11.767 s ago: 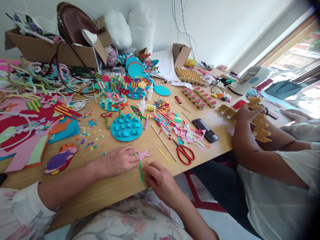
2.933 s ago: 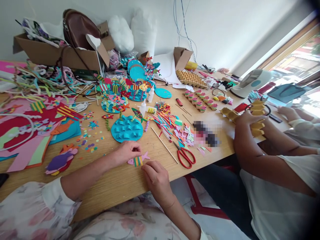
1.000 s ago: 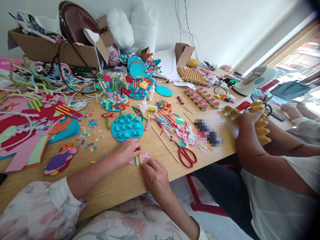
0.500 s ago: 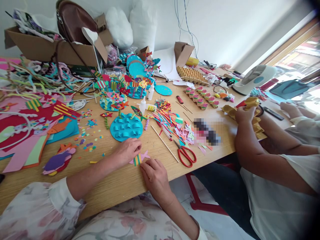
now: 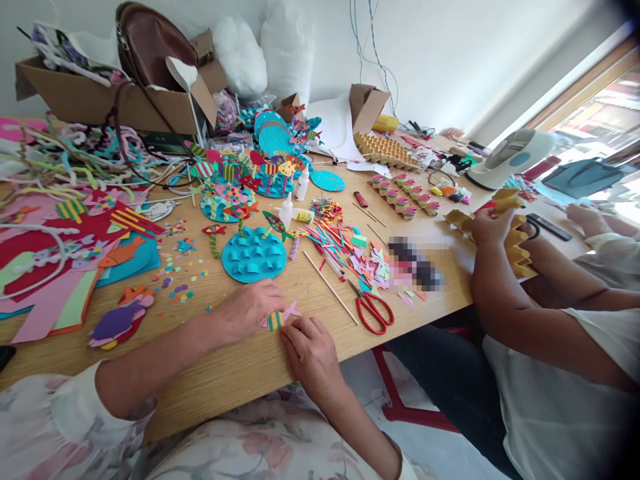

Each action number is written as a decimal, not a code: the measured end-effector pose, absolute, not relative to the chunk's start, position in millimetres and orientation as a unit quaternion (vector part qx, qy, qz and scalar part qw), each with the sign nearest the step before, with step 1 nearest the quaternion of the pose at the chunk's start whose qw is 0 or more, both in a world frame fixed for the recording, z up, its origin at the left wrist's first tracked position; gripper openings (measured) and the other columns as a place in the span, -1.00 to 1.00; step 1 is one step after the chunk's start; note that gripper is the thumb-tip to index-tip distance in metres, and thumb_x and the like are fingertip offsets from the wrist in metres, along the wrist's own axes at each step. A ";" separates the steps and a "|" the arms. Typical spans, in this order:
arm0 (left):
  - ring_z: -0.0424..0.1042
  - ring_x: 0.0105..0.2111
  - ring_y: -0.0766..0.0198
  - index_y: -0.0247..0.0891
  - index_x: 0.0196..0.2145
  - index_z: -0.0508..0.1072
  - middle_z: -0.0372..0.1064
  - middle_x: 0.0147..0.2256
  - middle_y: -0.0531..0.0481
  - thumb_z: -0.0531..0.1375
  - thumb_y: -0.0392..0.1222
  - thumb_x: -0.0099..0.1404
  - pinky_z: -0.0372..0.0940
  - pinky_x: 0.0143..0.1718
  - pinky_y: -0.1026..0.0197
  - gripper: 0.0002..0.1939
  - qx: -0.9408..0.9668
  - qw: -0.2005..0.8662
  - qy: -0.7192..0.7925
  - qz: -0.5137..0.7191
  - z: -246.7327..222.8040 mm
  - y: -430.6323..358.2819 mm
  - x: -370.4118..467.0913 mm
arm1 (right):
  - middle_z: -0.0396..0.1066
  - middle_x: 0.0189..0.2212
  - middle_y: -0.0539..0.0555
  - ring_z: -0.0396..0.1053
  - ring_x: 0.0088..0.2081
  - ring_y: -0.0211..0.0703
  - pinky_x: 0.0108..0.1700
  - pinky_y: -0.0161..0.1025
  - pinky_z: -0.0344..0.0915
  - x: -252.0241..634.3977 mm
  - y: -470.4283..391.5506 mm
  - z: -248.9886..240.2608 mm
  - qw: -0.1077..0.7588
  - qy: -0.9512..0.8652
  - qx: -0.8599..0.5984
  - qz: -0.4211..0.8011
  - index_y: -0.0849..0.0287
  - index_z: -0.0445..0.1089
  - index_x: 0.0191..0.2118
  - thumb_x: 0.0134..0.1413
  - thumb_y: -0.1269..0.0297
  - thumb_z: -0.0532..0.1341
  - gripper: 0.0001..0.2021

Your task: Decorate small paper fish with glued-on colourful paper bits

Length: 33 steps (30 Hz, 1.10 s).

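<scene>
A small pink paper fish [image 5: 276, 322] with green and yellow stripes lies between my hands, near the table's front edge. My right hand [image 5: 314, 353] is closed, its thumb and fingertips pinching the fish's lower edge. Over the upper edge bends my left hand [image 5: 253, 310], fingers curled together; its fingertips are partly hidden, so what they hold does not show. Just beyond stands a blue paper disc with raised loops [image 5: 254, 255], bearing paper fish on twisted stems. To the right lie red-handled scissors [image 5: 374, 313] and a thin wooden stick [image 5: 330, 287].
Glue bottles [image 5: 287, 212], paper strips [image 5: 327, 243] and scraps [image 5: 374, 267] lie beyond my hands. Coloured paper sheets [image 5: 55, 293] and purple cut-outs [image 5: 120, 321] are at left. On the right, a co-worker's hand [image 5: 493, 225] holds a yellow egg carton [image 5: 520, 257].
My left forearm has shifted left and its hand sits slightly farther from the fish's stripes. My right hand keeps its pinch. The co-worker's hands have moved slightly with the egg carton.
</scene>
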<state>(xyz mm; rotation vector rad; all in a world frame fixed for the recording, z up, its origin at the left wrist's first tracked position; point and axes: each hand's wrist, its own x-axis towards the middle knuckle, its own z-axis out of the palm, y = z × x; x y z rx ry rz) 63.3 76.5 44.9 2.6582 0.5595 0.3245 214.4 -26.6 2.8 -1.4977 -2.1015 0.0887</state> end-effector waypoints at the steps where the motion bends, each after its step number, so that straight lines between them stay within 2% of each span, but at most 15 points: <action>1: 0.27 -0.27 0.25 -0.30 -0.38 0.44 0.40 -0.35 0.01 0.09 -0.41 0.21 0.16 -0.22 0.25 -0.86 0.956 0.202 0.177 0.113 43.6 75.2 62.2 | 0.37 -0.43 0.08 0.22 -0.40 -0.18 -0.34 -0.27 0.20 214.4 -26.4 3.1 0.276 -0.782 -0.557 0.034 0.20 0.41 -0.36 0.12 0.43 0.10 -0.85; 8: 0.22 -0.21 0.22 -0.29 -0.23 0.43 0.42 -0.21 0.03 0.06 -0.30 0.29 0.08 -0.10 0.18 -0.84 0.973 0.163 0.090 0.135 31.1 72.0 58.4 | 0.38 -0.43 0.08 0.22 -0.40 -0.18 -0.35 -0.27 0.21 215.0 -28.0 4.7 0.274 -0.783 -0.558 0.038 0.20 0.41 -0.35 0.13 0.42 0.10 -0.85; 14: 0.21 -0.18 0.21 -0.25 -0.16 0.37 0.40 -0.23 0.02 -0.02 -0.26 0.34 0.07 -0.10 0.16 -0.79 0.984 0.114 0.082 0.111 28.9 73.3 53.1 | 0.38 -0.43 0.09 0.24 -0.38 -0.16 -0.32 -0.26 0.22 216.1 -30.3 7.9 0.267 -0.778 -0.567 0.039 0.21 0.38 -0.36 0.14 0.44 0.05 -0.83; 23: 0.23 -0.16 0.25 -0.23 -0.20 0.37 0.39 -0.24 0.02 0.01 -0.27 0.33 0.07 -0.04 0.18 -0.84 0.985 0.120 0.079 0.096 34.8 72.6 50.8 | 0.34 -0.46 0.08 0.23 -0.39 -0.17 -0.34 -0.27 0.18 213.8 -34.0 12.0 0.262 -0.784 -0.563 0.015 0.19 0.35 -0.38 0.13 0.41 0.07 -0.86; 28: 0.21 -0.08 0.22 -0.20 -0.15 0.38 0.40 -0.18 0.00 0.02 -0.28 0.32 0.06 -0.01 0.17 -0.81 0.985 0.120 0.073 0.100 35.3 71.8 50.6 | 0.34 -0.47 0.07 0.21 -0.40 -0.18 -0.34 -0.28 0.17 213.3 -33.6 8.2 0.271 -0.779 -0.565 0.008 0.18 0.35 -0.44 0.16 0.41 0.04 -0.80; 33: 0.24 -0.12 0.22 -0.23 -0.15 0.40 0.40 -0.17 -0.01 -0.01 -0.32 0.32 0.09 -0.02 0.17 -0.76 0.967 0.190 0.079 0.151 32.9 76.3 48.7 | 0.34 -0.47 0.07 0.22 -0.41 -0.18 -0.35 -0.27 0.17 214.1 -32.9 6.5 0.272 -0.777 -0.568 0.007 0.18 0.36 -0.44 0.15 0.40 0.05 -0.80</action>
